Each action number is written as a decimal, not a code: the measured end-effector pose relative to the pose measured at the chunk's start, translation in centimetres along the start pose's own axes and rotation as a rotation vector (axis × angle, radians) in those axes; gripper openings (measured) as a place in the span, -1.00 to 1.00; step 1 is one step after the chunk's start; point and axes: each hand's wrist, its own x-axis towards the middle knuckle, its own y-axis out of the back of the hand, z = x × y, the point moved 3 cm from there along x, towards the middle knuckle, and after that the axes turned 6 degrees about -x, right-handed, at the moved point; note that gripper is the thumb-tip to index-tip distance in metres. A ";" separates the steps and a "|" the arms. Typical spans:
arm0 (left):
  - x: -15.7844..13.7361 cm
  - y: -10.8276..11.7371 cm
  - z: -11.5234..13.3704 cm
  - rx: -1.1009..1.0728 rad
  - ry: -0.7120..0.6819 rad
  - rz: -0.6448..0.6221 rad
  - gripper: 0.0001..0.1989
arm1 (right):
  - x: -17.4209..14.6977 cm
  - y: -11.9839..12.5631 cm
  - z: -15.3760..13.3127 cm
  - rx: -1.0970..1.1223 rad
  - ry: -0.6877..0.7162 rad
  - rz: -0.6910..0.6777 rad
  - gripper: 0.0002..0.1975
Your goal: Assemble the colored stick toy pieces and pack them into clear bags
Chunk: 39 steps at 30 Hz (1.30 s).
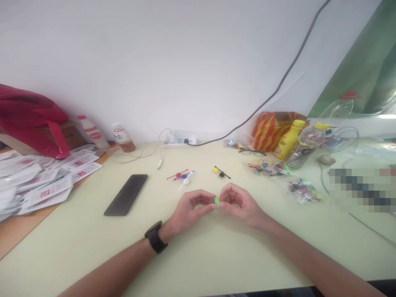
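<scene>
Left hand (pixel 187 208), right hand (pixel 243 205) pinching green bit (pixel 217 202); 10 o'clock spinners (pixel 184 176) look done, 12 o'clock yellow disc (pixel 215 170) apparently not.

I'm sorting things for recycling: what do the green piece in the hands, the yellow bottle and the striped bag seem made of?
Green piece: probably plastic, judging by its bright, even colour; finish unclear, being tiny and partly hidden.
Yellow bottle: likely smooth plastic, from its moulded shape and coloured cap.
Striped bag: thin and flexible, as its creases show; perhaps plastic, though fabric is possible.
</scene>
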 end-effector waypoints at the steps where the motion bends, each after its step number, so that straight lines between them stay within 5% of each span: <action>1: 0.0 -0.1 0.0 0.007 -0.009 -0.008 -0.75 | 0.0 0.0 0.1 -0.008 -0.002 -0.003 -0.71; 5: 0.0 -0.1 0.0 0.016 -0.016 -0.022 -0.77 | 0.0 0.0 0.1 -0.044 0.005 0.003 -0.73; 9: 0.1 0.1 -0.1 -0.016 0.029 0.025 -0.73 | -0.4 0.6 -0.1 -0.128 0.089 0.150 -0.72; 15: 0.3 0.5 -0.3 -0.110 0.108 0.045 -0.67 | -1.3 0.4 -0.4 -0.371 0.277 0.205 -0.46; 18: 0.4 0.5 -0.4 -0.142 0.115 0.035 -0.66 | -1.4 0.1 0.0 -0.374 0.251 0.173 -0.42; 21: 0.4 0.5 -0.4 -0.161 0.118 0.028 -0.66 | -1.2 0.2 0.4 -0.311 0.146 0.138 -0.76; 25: 0.4 0.5 -0.4 -0.162 0.120 0.030 -0.68 | -0.7 0.5 0.4 -0.193 0.019 0.029 -0.38; 30: 0.4 0.6 -0.4 -0.140 0.114 0.035 -0.69 | -0.1 0.7 -0.4 -0.092 0.029 0.102 -0.56; 39: 0.2 0.3 -0.7 -0.127 0.090 -0.015 -0.75 | 0.0 -0.1 0.0 -0.022 -0.008 0.036 -0.73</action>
